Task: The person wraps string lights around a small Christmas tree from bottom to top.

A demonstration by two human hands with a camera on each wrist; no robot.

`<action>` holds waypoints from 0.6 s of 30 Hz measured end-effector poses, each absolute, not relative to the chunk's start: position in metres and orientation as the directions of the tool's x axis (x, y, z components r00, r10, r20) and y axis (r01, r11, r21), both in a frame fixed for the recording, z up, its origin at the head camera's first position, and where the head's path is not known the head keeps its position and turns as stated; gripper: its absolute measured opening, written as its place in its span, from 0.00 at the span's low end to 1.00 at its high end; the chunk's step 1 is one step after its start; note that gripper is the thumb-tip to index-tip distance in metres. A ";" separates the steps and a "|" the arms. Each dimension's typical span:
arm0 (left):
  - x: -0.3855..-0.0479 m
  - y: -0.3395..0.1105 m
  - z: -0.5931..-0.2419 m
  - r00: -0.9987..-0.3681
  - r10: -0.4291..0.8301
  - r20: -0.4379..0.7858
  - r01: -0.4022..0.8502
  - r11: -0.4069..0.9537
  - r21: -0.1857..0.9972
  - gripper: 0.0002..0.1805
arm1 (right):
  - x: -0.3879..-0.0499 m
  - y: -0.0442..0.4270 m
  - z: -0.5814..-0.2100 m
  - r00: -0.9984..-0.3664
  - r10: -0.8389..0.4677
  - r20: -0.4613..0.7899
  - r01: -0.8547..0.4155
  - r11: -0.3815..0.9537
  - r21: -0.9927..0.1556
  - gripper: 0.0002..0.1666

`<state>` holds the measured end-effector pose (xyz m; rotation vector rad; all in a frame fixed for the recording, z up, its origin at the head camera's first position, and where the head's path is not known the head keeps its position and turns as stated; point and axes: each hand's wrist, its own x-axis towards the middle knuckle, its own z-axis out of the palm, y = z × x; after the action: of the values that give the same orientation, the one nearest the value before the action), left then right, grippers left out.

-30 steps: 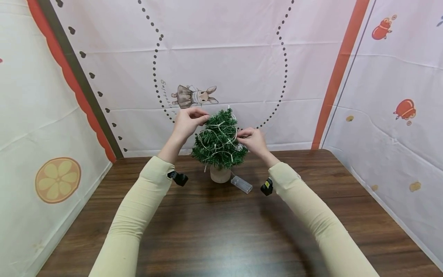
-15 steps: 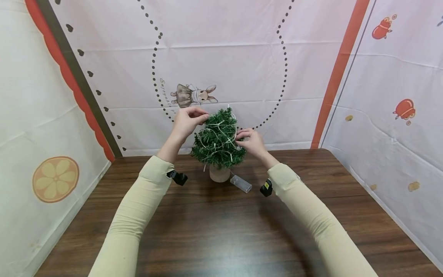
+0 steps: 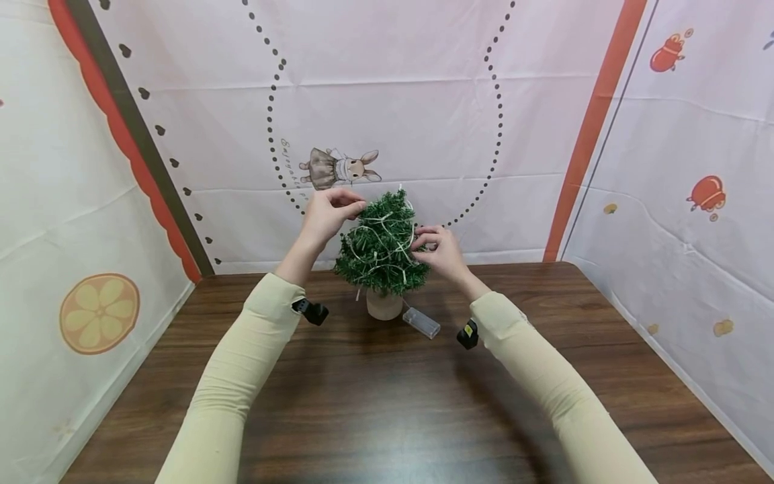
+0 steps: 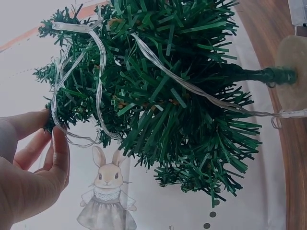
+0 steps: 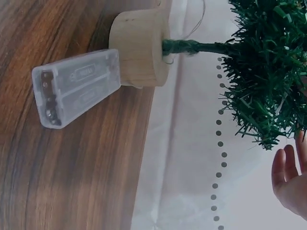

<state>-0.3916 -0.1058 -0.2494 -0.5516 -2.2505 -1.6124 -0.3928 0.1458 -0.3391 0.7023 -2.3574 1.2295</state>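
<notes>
A small green artificial Christmas tree (image 3: 381,252) stands on a round wooden base (image 3: 384,306), wound with a string of fairy lights on clear wire (image 4: 101,62). At its upper left, my left hand (image 3: 324,214) pinches a branch tip (image 4: 49,117) between thumb and finger. On the other side, my right hand (image 3: 443,252) has its bent fingers at the branches, close to a loop of the light wire. What lies between those fingertips is hidden; the right wrist view shows only part of that hand (image 5: 292,184) beside the foliage.
A clear plastic battery box (image 3: 421,323) lies on the brown wood-grain table (image 3: 375,403) against the base's right front. Printed cloth (image 3: 387,121) with a rabbit picture hangs behind the tree, and more cloth closes both sides.
My right hand has shifted slightly down along the tree's right side, and its fingers look more spread. The left hand stays at the same branch.
</notes>
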 end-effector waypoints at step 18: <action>-0.395 -0.107 -0.251 -0.874 0.114 0.472 0.485 0.261 0.835 0.08 | -0.383 0.156 -0.338 -0.879 -0.300 0.370 -0.456 0.307 -0.835 0.14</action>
<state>-0.3947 -0.1066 -0.2506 -0.5499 -2.2213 -1.6464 -0.3828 0.1560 -0.3375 0.7059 -2.4188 1.6224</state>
